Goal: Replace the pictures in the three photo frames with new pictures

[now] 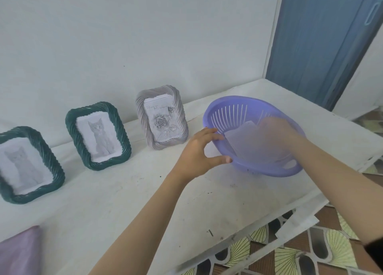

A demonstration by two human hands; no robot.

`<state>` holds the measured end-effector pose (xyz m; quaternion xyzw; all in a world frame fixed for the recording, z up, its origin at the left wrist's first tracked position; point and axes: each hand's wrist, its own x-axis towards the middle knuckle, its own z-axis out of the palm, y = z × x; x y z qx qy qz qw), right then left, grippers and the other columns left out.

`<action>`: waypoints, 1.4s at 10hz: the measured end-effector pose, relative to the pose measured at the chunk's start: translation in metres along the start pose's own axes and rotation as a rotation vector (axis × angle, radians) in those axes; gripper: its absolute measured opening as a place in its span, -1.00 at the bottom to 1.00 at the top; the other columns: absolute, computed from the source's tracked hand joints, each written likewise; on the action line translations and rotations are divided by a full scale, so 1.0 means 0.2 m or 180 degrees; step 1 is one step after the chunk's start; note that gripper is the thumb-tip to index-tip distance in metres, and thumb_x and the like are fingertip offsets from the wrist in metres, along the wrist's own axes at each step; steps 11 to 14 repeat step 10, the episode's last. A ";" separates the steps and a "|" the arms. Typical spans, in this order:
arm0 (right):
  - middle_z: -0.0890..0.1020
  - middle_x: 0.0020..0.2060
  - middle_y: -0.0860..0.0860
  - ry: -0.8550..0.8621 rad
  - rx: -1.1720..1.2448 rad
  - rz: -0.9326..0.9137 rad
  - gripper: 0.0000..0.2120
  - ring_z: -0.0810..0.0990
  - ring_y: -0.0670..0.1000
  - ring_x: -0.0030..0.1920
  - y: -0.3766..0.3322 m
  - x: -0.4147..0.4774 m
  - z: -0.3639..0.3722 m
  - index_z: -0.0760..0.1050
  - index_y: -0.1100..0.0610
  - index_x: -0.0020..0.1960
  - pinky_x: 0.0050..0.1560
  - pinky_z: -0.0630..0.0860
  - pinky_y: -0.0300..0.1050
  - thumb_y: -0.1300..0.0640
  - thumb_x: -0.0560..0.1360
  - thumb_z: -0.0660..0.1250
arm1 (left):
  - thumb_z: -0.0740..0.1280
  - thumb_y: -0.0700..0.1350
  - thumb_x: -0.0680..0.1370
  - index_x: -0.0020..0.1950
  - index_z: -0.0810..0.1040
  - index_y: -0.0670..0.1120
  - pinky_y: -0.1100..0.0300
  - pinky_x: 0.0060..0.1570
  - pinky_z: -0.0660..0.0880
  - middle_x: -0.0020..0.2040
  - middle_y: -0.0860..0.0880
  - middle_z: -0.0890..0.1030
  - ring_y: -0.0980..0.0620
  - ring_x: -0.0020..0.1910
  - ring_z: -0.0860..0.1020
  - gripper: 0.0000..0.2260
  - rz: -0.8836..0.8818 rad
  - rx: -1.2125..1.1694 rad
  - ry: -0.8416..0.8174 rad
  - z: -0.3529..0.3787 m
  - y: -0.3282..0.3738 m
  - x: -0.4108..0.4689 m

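Head view shows a purple slotted basket on the white table, with pale picture sheets lying inside it. The left hand pinches its left rim between fingers and thumb, while the right hand hangs inside over the sheets, too blurred to tell its fingers. Left of the basket, by the wall, stand the far-left green frame and the middle green frame, both with cat pictures, and the grey frame with a rose.

Home room: photo frames, blue door, patterned floor.
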<state>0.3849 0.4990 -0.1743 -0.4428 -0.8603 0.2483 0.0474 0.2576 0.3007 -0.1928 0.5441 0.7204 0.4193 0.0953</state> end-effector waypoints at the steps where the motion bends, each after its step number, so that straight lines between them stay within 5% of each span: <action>1: 0.56 0.12 0.30 0.0172 -0.0196 -0.0033 -0.70 0.55 0.22 0.10 -0.01 0.02 0.01 0.51 0.40 0.10 -0.04 0.52 0.06 0.41 0.37 0.27 | 0.53 0.03 0.31 0.19 0.54 0.00 0.44 0.28 0.14 0.34 0.05 0.42 0.28 0.36 0.23 -0.52 -0.0001 0.0045 0.0110 0.02 0.00 -0.02; 3: 0.64 -0.02 0.25 0.0048 -0.0453 -0.0050 -0.78 0.61 0.18 -0.06 -0.01 0.06 0.02 0.59 0.34 -0.01 -0.24 0.50 -0.07 0.36 0.36 0.31 | 0.51 0.10 0.32 0.19 0.53 0.05 0.31 0.31 0.14 0.38 0.06 0.40 0.15 0.43 0.22 -0.52 -0.0089 0.0137 0.0229 0.04 0.00 -0.05; 4: 0.63 -0.02 0.25 0.0024 -0.0535 -0.0051 -0.77 0.61 0.19 0.00 -0.01 0.06 0.03 0.58 0.33 0.01 -0.05 0.56 0.02 0.33 0.36 0.33 | 0.51 0.10 0.32 0.20 0.53 0.05 0.32 0.32 0.13 0.38 0.05 0.40 0.15 0.43 0.21 -0.52 -0.0100 0.0118 0.0253 0.04 0.01 -0.06; 6: 0.64 -0.02 0.24 0.0032 -0.0645 -0.0109 -0.71 0.62 0.17 -0.01 -0.01 0.05 0.02 0.56 0.32 0.05 -0.14 0.57 -0.01 0.26 0.35 0.35 | 0.50 0.10 0.33 0.22 0.51 0.06 0.28 0.35 0.14 0.40 0.07 0.37 0.16 0.45 0.18 -0.51 -0.0166 0.0092 0.0151 0.04 0.01 -0.06; 7: 0.61 0.04 0.26 0.0156 -0.0638 -0.0147 -0.70 0.61 0.21 -0.04 -0.05 0.02 -0.02 0.54 0.34 0.07 0.00 0.55 0.07 0.21 0.38 0.32 | 0.50 0.11 0.34 0.25 0.49 0.09 0.22 0.38 0.20 0.42 0.07 0.35 0.21 0.43 0.20 -0.50 -0.0167 -0.0037 0.0150 0.02 0.01 -0.08; 8: 0.59 0.08 0.23 0.0322 -0.0231 -0.0318 -0.72 0.47 0.12 -0.28 -0.15 -0.04 -0.11 0.55 0.28 0.05 -0.01 0.53 0.08 0.11 0.44 0.32 | 0.46 0.08 0.38 0.23 0.49 0.10 0.24 0.35 0.24 0.37 0.10 0.40 0.24 0.39 0.28 -0.57 -0.0129 -0.0274 0.0390 -0.06 0.06 -0.11; 9: 0.62 -0.01 0.05 0.0588 0.0554 -0.0717 -0.80 0.54 0.05 -0.19 -0.29 -0.17 -0.25 0.56 0.05 0.05 -0.10 0.49 -0.11 0.01 0.46 0.34 | 0.37 -0.01 0.46 0.21 0.50 0.03 0.36 0.30 0.27 0.26 0.17 0.49 0.24 0.32 0.37 -0.67 -0.0024 -0.0368 0.1031 -0.25 0.12 -0.15; 10: 0.65 -0.18 -0.09 0.1185 0.1704 -0.1322 -0.91 0.64 0.01 -0.21 -0.45 -0.37 -0.42 0.58 -0.07 -0.07 -0.27 0.56 -0.10 -0.01 0.45 0.32 | 0.29 -0.08 0.52 0.22 0.46 0.03 0.24 0.28 0.33 0.24 0.14 0.52 0.20 0.28 0.43 -0.73 0.0183 -0.0354 0.1849 -0.53 0.23 -0.24; 14: 0.65 -0.18 -0.09 0.1185 0.1704 -0.1322 -0.91 0.64 0.01 -0.21 -0.45 -0.37 -0.42 0.58 -0.07 -0.07 -0.27 0.56 -0.10 -0.01 0.45 0.32 | 0.29 -0.08 0.52 0.22 0.46 0.03 0.24 0.28 0.33 0.24 0.14 0.52 0.20 0.28 0.43 -0.73 0.0183 -0.0354 0.1849 -0.53 0.23 -0.24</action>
